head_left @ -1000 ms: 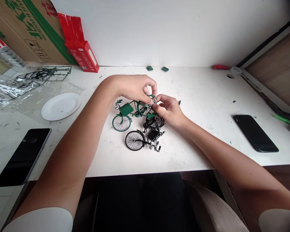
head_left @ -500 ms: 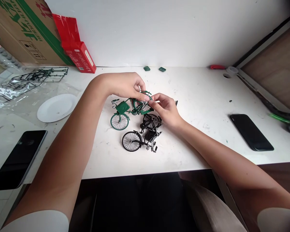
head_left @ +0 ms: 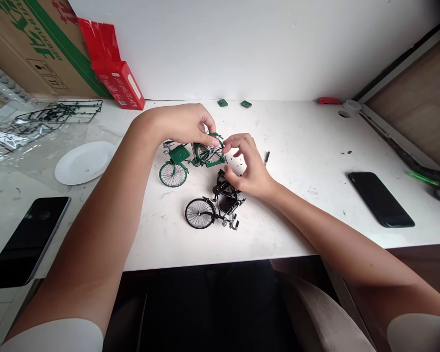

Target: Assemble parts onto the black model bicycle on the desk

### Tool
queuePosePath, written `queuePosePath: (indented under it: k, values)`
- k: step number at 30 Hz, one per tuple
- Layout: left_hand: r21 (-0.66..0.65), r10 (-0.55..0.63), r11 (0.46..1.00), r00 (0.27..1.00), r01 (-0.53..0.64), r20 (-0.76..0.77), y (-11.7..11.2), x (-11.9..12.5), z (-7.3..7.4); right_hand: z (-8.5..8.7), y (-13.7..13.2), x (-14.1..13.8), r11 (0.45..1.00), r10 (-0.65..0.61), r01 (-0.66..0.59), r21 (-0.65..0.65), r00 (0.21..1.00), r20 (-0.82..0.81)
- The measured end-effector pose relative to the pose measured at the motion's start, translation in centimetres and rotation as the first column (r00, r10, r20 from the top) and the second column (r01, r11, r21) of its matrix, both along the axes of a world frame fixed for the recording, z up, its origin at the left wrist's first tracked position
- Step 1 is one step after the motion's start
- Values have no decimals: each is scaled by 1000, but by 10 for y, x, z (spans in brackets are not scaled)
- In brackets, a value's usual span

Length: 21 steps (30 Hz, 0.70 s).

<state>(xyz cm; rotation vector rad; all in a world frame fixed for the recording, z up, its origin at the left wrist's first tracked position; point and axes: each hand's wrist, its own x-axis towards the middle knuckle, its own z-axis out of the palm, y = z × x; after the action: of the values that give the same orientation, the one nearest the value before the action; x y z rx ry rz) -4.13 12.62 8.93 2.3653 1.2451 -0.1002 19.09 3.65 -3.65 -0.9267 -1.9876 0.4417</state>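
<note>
My left hand (head_left: 198,126) pinches the rear part of a green model bicycle (head_left: 179,154), near its back wheel. The bicycle's front wheel points toward the left, and part of its frame is hidden behind my fingers. Just right of its rear wheel, my right hand (head_left: 248,166) is held with thumb and fingers apart, with nothing visible between them. Below that hand a black model bicycle (head_left: 214,208) lies on the white table (head_left: 161,244); my right thumb covers part of one of its wheels.
Two small green pieces (head_left: 223,102) lie by the back wall. At left are a white plate (head_left: 84,163), a phone (head_left: 27,242), plastic sprues (head_left: 69,115) and a red box (head_left: 122,85). Another phone (head_left: 381,199) and a red object (head_left: 329,100) lie on the right.
The green bicycle has shifted left and slightly away from me with my left hand. My right hand's fingers have spread and come away from its rear wheel. The black bicycle has stayed put.
</note>
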Motion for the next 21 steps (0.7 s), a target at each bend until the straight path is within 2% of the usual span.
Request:
queuePosePath:
  k: [7,16,21]
  values:
    - [-24,-7,1000,1000,7,-10,1,2,-4,-7,-1,-2,998,-62,61,12,997,38]
    - [20,18,1000,998,-17,-61,3,4,-9,-6,-3,-5,995,-47,48,89,999,-10]
    - [23,68,998,992,-65,-107,3,5,-10,-1,-4,-7,997,-83,83,-8,986,-143]
